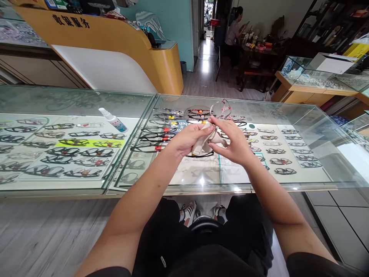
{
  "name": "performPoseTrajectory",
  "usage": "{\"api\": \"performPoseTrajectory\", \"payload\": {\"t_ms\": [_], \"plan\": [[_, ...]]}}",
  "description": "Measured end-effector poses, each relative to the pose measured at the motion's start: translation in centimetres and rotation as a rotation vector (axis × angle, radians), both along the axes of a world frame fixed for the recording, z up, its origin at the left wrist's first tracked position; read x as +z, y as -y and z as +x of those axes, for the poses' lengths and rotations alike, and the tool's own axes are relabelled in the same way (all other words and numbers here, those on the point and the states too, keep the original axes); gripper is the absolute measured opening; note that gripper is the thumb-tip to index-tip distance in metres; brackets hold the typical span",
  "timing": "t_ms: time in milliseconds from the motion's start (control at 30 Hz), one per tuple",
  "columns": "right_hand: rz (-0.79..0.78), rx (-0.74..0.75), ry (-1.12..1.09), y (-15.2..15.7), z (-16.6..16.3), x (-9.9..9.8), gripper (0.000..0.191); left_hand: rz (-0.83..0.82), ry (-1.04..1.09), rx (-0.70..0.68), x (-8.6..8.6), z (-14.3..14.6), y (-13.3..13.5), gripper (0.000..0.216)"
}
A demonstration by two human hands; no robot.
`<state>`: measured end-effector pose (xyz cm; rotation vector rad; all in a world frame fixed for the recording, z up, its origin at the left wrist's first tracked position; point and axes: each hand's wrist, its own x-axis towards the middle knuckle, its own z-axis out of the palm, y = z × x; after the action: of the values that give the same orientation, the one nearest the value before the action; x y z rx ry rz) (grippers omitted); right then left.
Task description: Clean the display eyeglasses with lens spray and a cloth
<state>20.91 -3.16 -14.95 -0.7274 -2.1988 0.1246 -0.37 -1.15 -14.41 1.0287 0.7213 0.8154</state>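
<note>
Above the glass counter, my left hand (188,139) is closed around a pale cleaning cloth (200,146), thumb pressed on top. A pair of thin-rimmed eyeglasses (220,109) sticks up beyond my fingers, its lenses pointing away from me. My right hand (234,141) pinches these eyeglasses with its fingers and thumb curled round them. Part of the cloth hangs between both hands, and the part of the frame it covers is hidden. To the left, a white spray bottle (114,120) with a blue label lies tilted on the counter.
Rows of eyeglasses sit inside the glass display counter (201,177) below my hands. A wooden cashier desk (164,61) stands beyond it at left. A person (234,32) sits at a cluttered table at the back. Another display case (319,82) stands at right.
</note>
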Motion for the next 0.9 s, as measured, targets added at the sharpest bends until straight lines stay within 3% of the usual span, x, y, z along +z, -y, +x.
{"api": "performPoseTrajectory", "payload": {"t_ms": [567,900], "plan": [[0.094,-0.116,-0.125,0.1,-0.7,-0.7,0.083,0.051,0.060,0.039,0.9,0.5,0.7,0.057],[0.186,-0.136,-0.154,0.2,-1.1,-0.8,0.081,0.117,-0.053,0.145,0.4,0.5,1.0,0.055]]}}
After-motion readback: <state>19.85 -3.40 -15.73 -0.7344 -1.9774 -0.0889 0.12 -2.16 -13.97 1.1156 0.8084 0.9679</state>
